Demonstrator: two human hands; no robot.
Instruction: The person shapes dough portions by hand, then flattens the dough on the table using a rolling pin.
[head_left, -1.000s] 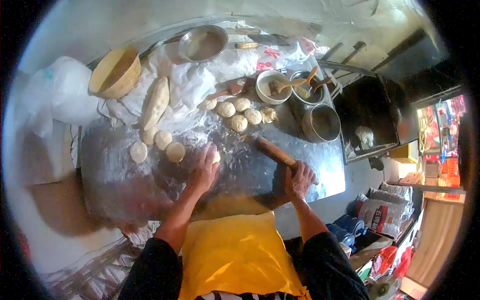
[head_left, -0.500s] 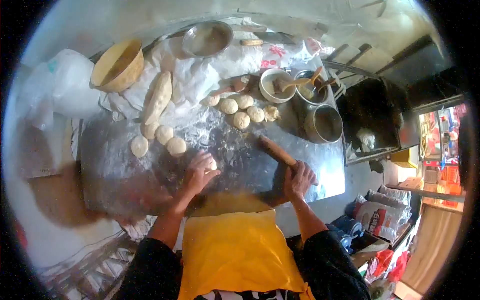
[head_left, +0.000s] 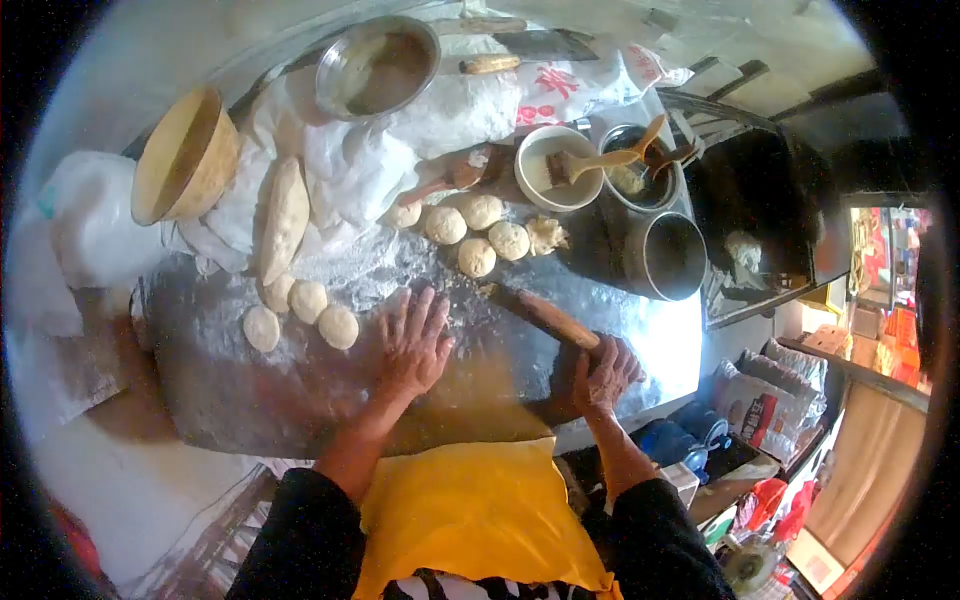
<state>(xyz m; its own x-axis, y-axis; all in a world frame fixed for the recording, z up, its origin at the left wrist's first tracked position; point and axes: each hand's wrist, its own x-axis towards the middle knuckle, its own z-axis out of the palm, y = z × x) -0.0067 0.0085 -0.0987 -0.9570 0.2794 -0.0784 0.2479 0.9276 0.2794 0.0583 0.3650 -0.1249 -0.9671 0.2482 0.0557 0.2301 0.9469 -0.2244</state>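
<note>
My left hand [head_left: 413, 348] lies palm down on the dark, floury worktop [head_left: 240, 400], its fingers stretched out. Whatever is beneath the palm is hidden. My right hand [head_left: 607, 374] is wrapped round the near end of a wooden rolling pin [head_left: 553, 319], which slants away to the left on the worktop. Left of my left hand sit a few dough balls [head_left: 338, 327], with a long dough roll [head_left: 286, 220] behind them. More dough balls [head_left: 477, 257] form a cluster beyond my fingertips, beside a rough scrap of dough [head_left: 546, 236].
At the back right stand a white bowl [head_left: 532, 191] with a brush [head_left: 590, 163] across it, a pot with spoons [head_left: 640, 195] and a metal pot [head_left: 648, 262]. A metal basin [head_left: 330, 70], a tan bowl [head_left: 205, 190] and a cleaver [head_left: 545, 45] rest along the back.
My left hand has gone from curling round a dough ball to lying flat, and that ball is out of sight. My right hand still holds the rolling pin. The camera view has shifted slightly.
</note>
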